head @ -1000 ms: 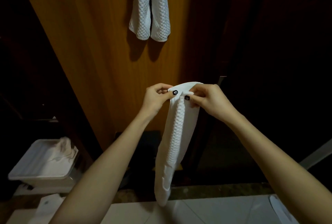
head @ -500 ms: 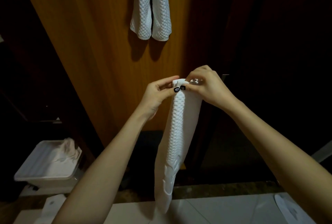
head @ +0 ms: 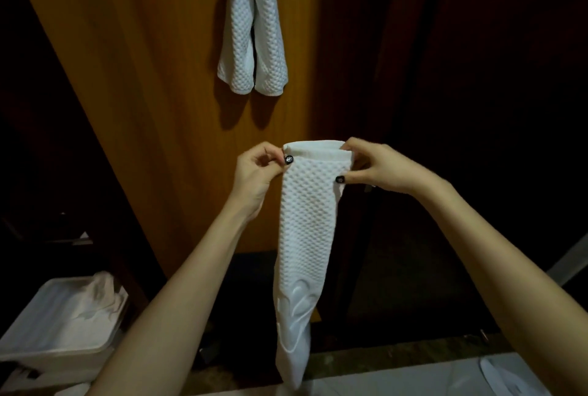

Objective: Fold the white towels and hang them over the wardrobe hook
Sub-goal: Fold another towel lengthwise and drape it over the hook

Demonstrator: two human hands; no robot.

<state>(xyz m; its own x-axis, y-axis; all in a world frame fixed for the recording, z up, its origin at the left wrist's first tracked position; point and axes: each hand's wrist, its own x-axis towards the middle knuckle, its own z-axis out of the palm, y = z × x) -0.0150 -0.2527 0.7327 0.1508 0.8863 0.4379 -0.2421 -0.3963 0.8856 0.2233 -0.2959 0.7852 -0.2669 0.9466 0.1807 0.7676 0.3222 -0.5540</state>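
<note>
A white waffle-textured towel (head: 305,236) hangs lengthwise in front of me, folded into a narrow strip. My left hand (head: 257,173) pinches its top left corner. My right hand (head: 378,170) pinches the top right corner, so the top edge is spread flat between them. Another white towel (head: 251,30) hangs folded over a hook high on the wooden wardrobe door (head: 143,93); the hook itself is out of view.
A white plastic bin (head: 47,341) with crumpled white cloth (head: 101,297) stands low at the left. A pale surface (head: 397,379) runs along the bottom edge. The wardrobe's inside to the right is dark.
My hands have moved apart, widening the towel's top edge from a bunched pinch to a flat spread. The view has shifted slightly downward.
</note>
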